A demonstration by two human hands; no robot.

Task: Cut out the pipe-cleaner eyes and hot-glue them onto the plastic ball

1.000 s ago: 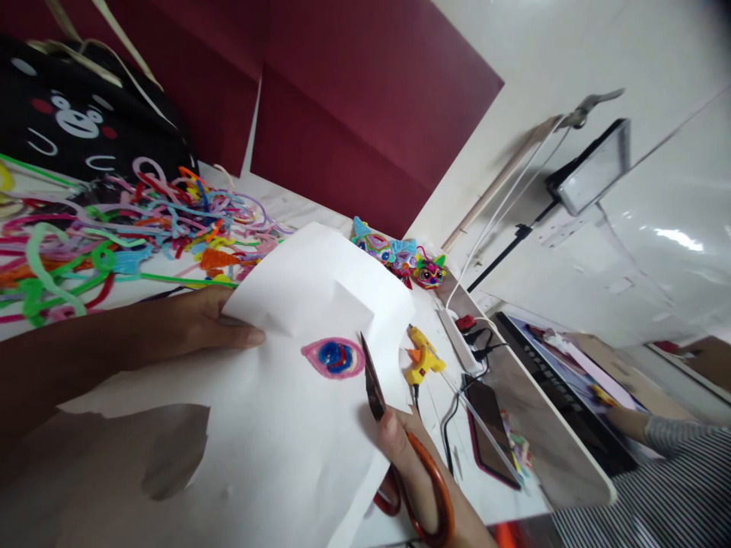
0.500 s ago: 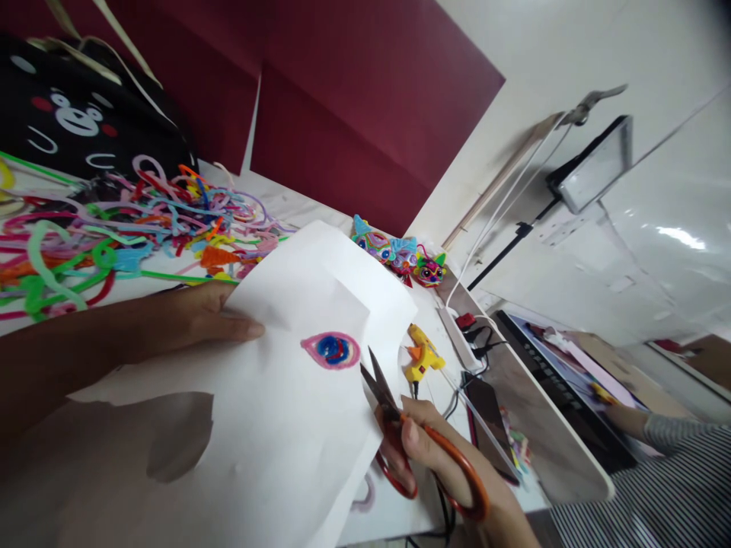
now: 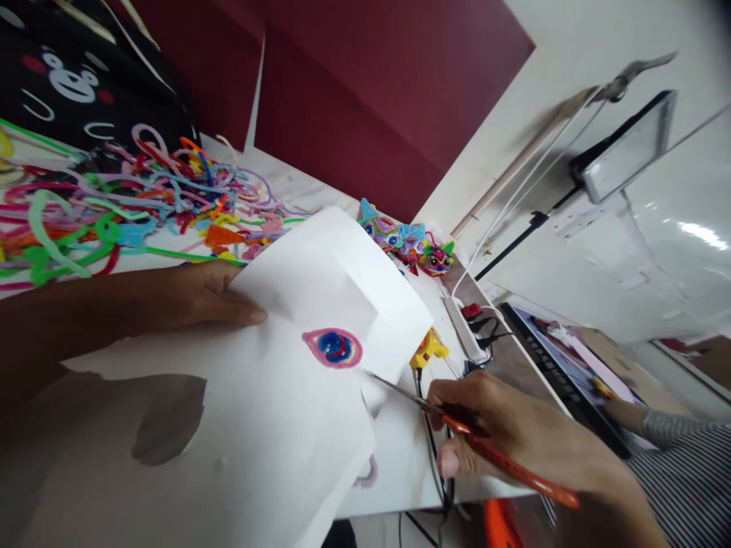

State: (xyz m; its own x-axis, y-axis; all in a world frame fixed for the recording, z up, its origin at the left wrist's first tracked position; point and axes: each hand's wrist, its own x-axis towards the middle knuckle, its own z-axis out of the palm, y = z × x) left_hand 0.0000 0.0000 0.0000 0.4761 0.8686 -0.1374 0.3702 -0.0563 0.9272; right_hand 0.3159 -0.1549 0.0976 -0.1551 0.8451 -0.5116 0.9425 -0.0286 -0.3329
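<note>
My left hand [image 3: 220,297] pinches a large white sheet of paper [image 3: 274,426] at its left side, thumb on top. On the sheet is a drawn eye [image 3: 333,348], blue inside a pink outline. A piece has been cut from the sheet's lower left, leaving a curved gap. My right hand [image 3: 491,426] grips scissors [image 3: 474,441] with orange handles. Their blades reach into a cut in the paper's right edge, the tips close to the lower right of the eye.
Tangled pipe cleaners [image 3: 142,205] lie at the left beside a black bag [image 3: 85,76]. Colourful animal-face crafts [image 3: 400,240] stand behind the sheet. A yellow glue gun [image 3: 429,348], cables and a power strip [image 3: 465,327] are at right. Farther right, a person's striped sleeve [image 3: 679,426] shows.
The scissors have turned and moved into the paper's right edge, where a slit now opens below the eye. My left hand keeps its hold on the sheet. The view has shifted slightly.
</note>
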